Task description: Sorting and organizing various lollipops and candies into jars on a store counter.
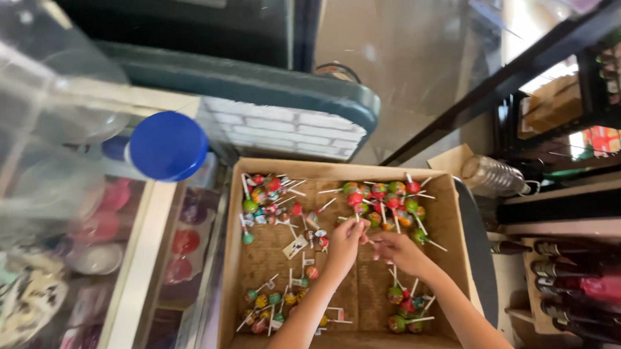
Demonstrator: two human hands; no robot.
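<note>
**Hands sorting lollipops in a box**

Nearest the camera, a clear jar (34,89) with a blue lid (168,146) stands at the left. Right of it, a cardboard box (259,267) holds heaps of lollipops (385,199). Over the box's middle, the left hand (345,243) pinches a lollipop stick (359,222), pointing roughly up-frame. The right hand (397,251) meets it, fingers curled; its grip is unclear. The lollipop seems light, stiff and brittle-headed, best held by the stick.

My arms leave the frame at the bottom edge. I can't tell what my left hand (346,241) and right hand (396,251) pinch; it's too small. The box (346,344) is cut off below; the jars (37,137) are blurred
</note>
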